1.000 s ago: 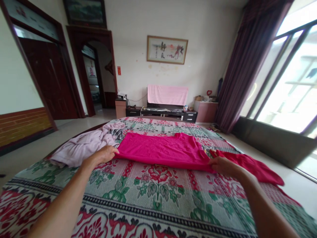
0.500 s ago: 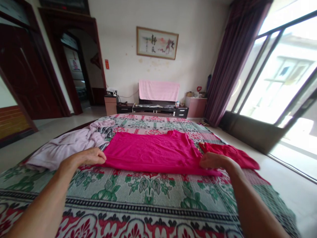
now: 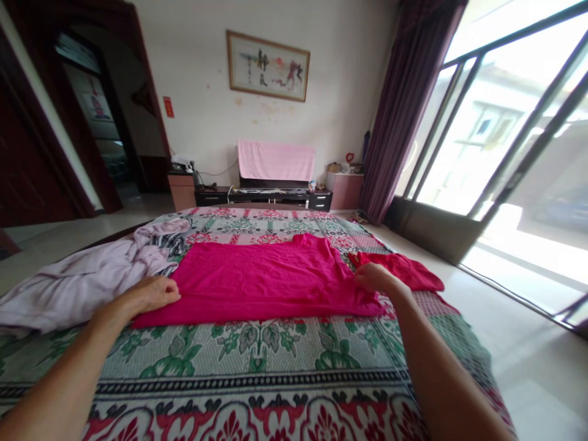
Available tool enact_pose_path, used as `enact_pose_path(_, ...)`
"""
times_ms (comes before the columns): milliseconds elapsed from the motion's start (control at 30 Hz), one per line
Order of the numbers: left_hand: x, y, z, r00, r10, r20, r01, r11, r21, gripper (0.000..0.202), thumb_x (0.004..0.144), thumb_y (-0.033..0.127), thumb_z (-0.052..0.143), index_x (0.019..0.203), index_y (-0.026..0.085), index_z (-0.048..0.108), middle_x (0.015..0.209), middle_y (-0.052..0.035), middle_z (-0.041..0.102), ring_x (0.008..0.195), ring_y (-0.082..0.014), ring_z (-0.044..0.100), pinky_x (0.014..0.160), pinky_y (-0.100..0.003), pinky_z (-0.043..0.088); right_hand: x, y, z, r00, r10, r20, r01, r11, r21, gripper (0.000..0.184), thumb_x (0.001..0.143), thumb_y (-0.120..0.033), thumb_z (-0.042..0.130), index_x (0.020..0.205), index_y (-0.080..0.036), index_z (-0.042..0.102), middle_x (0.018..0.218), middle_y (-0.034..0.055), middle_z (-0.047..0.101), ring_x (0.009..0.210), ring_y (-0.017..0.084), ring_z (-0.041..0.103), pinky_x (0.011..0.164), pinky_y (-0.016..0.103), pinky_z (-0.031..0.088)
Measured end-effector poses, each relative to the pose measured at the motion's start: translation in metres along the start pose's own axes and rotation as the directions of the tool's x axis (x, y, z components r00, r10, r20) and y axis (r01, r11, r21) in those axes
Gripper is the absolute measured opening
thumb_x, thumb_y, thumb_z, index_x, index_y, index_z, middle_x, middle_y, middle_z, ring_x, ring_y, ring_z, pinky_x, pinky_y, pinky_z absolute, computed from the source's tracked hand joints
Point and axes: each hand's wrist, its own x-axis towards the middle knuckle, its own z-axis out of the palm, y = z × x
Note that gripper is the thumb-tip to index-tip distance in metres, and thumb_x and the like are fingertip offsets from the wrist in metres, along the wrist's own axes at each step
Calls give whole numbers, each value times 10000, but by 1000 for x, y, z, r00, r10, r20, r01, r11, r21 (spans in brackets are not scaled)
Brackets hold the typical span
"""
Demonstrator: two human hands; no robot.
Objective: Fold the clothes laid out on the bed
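A magenta garment (image 3: 266,278) lies folded and flat across the bed (image 3: 257,380), which has a floral green and red cover. My left hand (image 3: 151,293) rests at the garment's left near corner, fingers curled onto the cloth edge. My right hand (image 3: 374,278) is at the garment's right side, fingers closed where it meets a red cloth (image 3: 404,269) trailing to the right. Whether the right hand grips the magenta or the red cloth is unclear.
A pale lilac garment (image 3: 87,278) is heaped on the bed's left. Beyond the bed stand a low dark cabinet (image 3: 266,197) with a pink-draped screen (image 3: 275,160), a doorway at left, and a purple curtain (image 3: 399,110) beside large windows at right.
My view has turned to the right. My right hand has moved up along the garment's right edge toward the red cloth. My left hand stays at the left corner.
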Motion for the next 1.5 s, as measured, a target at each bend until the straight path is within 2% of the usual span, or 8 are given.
enact_pose_path(133,0,1,1,1000,-17,-20,17,999,35,179,751,319,567,720,181,676,643,40,636,671,-138,530,578,-209,263,4,-9,13,998,-15,-63,12,999,-51,293,867,-210,427,857,-164,717,857,93,713,752,174,632,634,252,373)
enact_pose_path(333,0,5,2,999,-18,-30,20,998,63,176,780,296,545,718,178,659,652,36,639,680,-134,540,587,-204,267,8,-13,36,997,34,-62,-37,998,-54,303,897,-246,419,942,-177,711,921,83,720,851,175,645,678,229,383)
enact_pose_path(600,-4,13,0,998,-42,-43,45,997,63,156,784,261,538,694,173,629,678,29,655,692,-132,543,596,-196,276,8,-8,33,977,160,-142,-169,984,-57,307,827,-183,446,898,-175,744,917,103,716,879,211,648,705,258,410)
enact_pose_path(767,-1,8,4,997,-53,-61,55,998,44,145,769,274,549,680,181,617,652,32,640,670,-130,534,591,-198,282,6,-10,31,965,245,-95,-254,962,-100,306,810,-157,454,933,-137,733,994,147,697,915,221,642,717,264,429)
enact_pose_path(900,0,7,4,997,-38,-61,40,999,33,142,759,273,539,671,187,610,640,27,634,673,-138,542,588,-205,295,11,-19,23,977,198,-81,-208,967,-149,301,820,-162,433,897,-121,721,980,167,690,895,230,645,703,275,433)
enact_pose_path(1100,-3,9,3,997,-1,-76,4,999,52,161,741,304,521,676,191,616,685,-11,661,682,-163,591,597,-239,334,48,-31,31,992,-68,-105,56,991,-121,305,851,-148,421,1006,-152,684,1100,110,675,1015,176,613,863,231,409)
enact_pose_path(1333,-5,14,4,995,-26,-95,36,994,102,153,746,282,487,695,208,611,694,-3,659,684,-160,594,615,-257,343,98,-34,40,989,142,-31,-145,981,-127,292,807,-157,455,923,-107,718,943,182,703,871,261,660,688,289,462)
enact_pose_path(1500,-5,16,6,993,-69,-98,82,988,133,160,756,279,465,706,216,603,719,-10,655,690,-170,590,613,-272,341,134,-47,44,974,125,-191,-120,992,40,433,781,-126,443,1155,-100,659,1015,157,697,955,237,644,740,254,468)
